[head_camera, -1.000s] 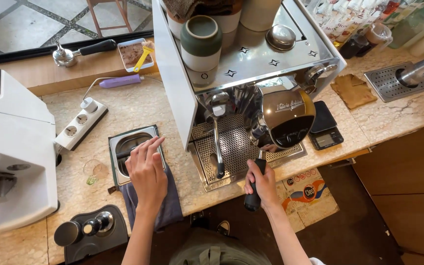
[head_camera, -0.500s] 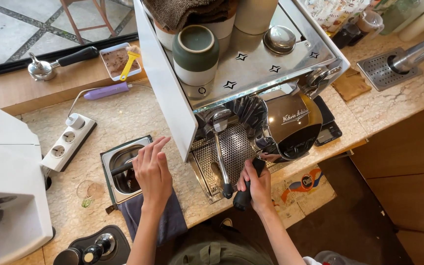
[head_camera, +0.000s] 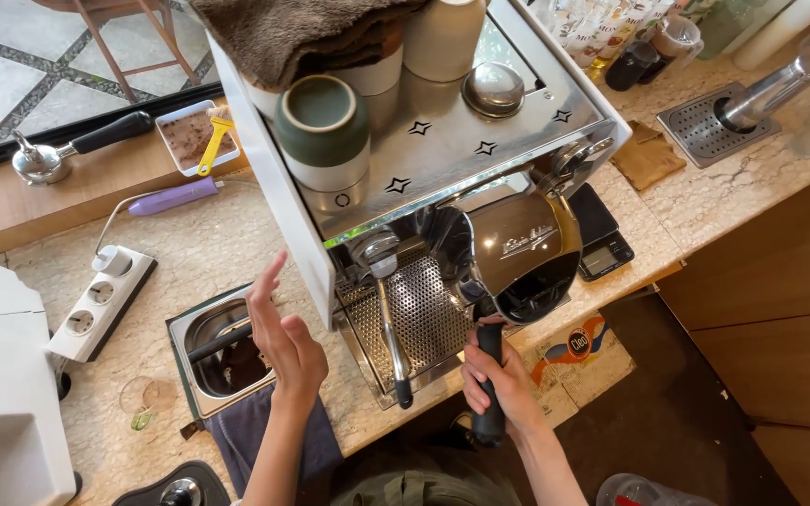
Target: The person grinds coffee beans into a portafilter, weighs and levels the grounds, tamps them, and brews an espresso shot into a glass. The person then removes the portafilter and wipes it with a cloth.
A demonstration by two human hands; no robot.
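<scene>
A steel espresso machine [head_camera: 480, 141] stands on the stone counter [head_camera: 189, 253]. My right hand [head_camera: 503, 379] grips the black handle of a portafilter [head_camera: 487, 375] that reaches up under the machine's group head. My left hand [head_camera: 283, 337] hovers open, fingers spread, beside the machine's left side and over a steel knock box [head_camera: 222, 351]. A steam wand [head_camera: 391, 347] hangs over the perforated drip tray [head_camera: 424, 309] between my hands. A green cup [head_camera: 322, 126] and a brown towel [head_camera: 302, 33] sit on top of the machine.
A white power strip [head_camera: 100, 305] and a purple-handled tool [head_camera: 175, 197] lie at the left. Another portafilter [head_camera: 67, 150] rests on the wooden ledge. A small black scale [head_camera: 602, 244] sits right of the machine. A white grinder [head_camera: 2, 394] stands at the far left.
My left hand has lifted off the dark cloth by the knock box and now hovers open beside the machine. My right hand keeps hold of the portafilter handle. The view has moved closer.
</scene>
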